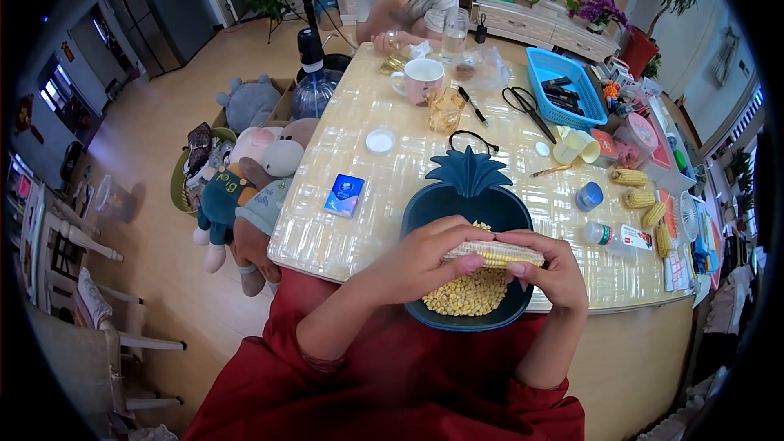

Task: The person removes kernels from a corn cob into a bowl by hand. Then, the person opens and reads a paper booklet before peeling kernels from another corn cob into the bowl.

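A long, partly stripped corn cob with pale bare rows and yellow ones (494,254) is being held crosswise above a dark teal, pineapple-shaped bowl (418,208), and the grip is being closed around it by 2 bare hands: the left end is being clasped by the left hand (425,260), the right end by the right hand (555,268). Loose yellow corn kernels (469,294) are being gathered beneath, toward the near wall of the bowl. The likeliest mishap is being judged as scatter: the cob's right end is being carried close over the right rim, so kernels pushed loose there could be thrown outside. Any strays could be lost on the glossy, cream-patterned table (314,237) or in the folds of the dark red cloth garment (351,396). A worse spill could be caused by tipping, since the bowl is being placed at the table's near edge, where its underside is being hidden; how fully it is being supported cannot be told, and a downward press from a wrist might be enough. A slip could also be caused by the thumbs being pushed hard along the bared rows. On the right, a small white-capped bottle (599,233) could be knocked if that hand were swung wide, though the 4 yellow corn cobs (639,198) beyond it are being less exposed.
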Motion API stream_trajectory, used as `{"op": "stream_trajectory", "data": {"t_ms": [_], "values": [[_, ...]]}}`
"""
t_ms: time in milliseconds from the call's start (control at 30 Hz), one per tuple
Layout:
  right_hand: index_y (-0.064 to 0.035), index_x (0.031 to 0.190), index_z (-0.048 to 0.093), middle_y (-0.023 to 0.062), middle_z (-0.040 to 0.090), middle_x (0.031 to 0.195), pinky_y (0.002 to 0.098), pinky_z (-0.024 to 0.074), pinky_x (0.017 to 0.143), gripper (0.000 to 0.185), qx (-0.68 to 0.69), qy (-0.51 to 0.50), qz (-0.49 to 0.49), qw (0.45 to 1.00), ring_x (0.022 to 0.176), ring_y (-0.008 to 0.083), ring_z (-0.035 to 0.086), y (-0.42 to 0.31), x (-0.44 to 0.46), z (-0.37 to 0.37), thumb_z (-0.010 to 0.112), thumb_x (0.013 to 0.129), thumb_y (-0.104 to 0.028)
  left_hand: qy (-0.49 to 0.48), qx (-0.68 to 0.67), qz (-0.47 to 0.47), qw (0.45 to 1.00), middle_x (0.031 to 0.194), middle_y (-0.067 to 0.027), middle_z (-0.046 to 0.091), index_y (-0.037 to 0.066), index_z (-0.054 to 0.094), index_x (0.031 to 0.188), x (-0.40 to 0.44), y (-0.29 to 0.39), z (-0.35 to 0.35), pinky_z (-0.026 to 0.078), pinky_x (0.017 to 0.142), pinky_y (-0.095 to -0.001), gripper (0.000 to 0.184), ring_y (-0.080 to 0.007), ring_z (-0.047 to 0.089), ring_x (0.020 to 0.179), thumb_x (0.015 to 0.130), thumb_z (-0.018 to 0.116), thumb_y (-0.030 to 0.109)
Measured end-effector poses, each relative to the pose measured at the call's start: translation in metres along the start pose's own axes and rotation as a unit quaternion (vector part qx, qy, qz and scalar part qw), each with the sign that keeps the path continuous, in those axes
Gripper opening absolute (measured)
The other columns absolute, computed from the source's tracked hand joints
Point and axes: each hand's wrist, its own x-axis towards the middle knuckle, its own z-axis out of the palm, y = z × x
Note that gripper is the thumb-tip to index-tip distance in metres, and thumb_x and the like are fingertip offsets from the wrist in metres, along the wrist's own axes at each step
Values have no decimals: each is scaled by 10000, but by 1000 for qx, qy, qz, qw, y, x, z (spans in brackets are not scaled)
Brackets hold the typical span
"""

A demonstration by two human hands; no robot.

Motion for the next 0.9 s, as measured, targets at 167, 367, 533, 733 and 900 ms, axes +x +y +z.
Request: {"op": "stream_trajectory", "data": {"t_ms": [167, 367, 533, 733, 900], "values": [[-33, 1291, 679, 61, 701, 1173, 201, 485, 630, 395, -8, 2, 6, 1000, 772, 59, 611, 0, 2, 1, 739, 908, -108, 24, 30, 10, 999, 1116, -132, 634, 60, 617, 1336, 0, -4, 4, 500, 895, -344, 388, -283, 639, 1034, 970, 681, 172], [-34, 1298, 675, 73, 680, 1221, 202, 502, 630, 416, -17, 3, 14, 1000, 805, 70, 635, -3, 4, 4, 753, 898, -116, 27, 30, 13, 999, 1110, -135, 629, 52, 627, 1316, 0, -3, 1, 497, 904, -351, 349, -284, 634, 1031, 991, 650, 178], [-32, 1297, 674, 77, 667, 1248, 199, 511, 634, 424, -14, 4, 16, 1000, 826, 75, 642, -4, 5, 4, 757, 887, -99, 7, 20, 20, 1000, 1149, -150, 600, 31, 603, 1327, 0, -7, -1, 472, 954, -366, 339, -303, 601, 1080, 1029, 577, 190], [-31, 1295, 674, 78, 665, 1260, 196, 512, 629, 428, -18, 4, 17, 1000, 821, 70, 636, -5, 5, 3, 749, 874, -61, -7, 10, 30, 999, 1191, -174, 562, 10, 563, 1355, -2, -6, -4, 439, 999, -382, 363, -321, 562, 1123, 1046, 525, 196], [-16, 1301, 664, 95, 664, 1271, 239, 536, 778, 437, -24, -5, 29, 999, 962, 117, 648, -9, 5, 5, 744, 872, -42, 8, 18, 20, 1000, 1171, -165, 577, 9, 587, 1324, -2, -5, -4, 451, 974, -370, 350, -313, 574, 1104, 1026, 571, 192]]}}
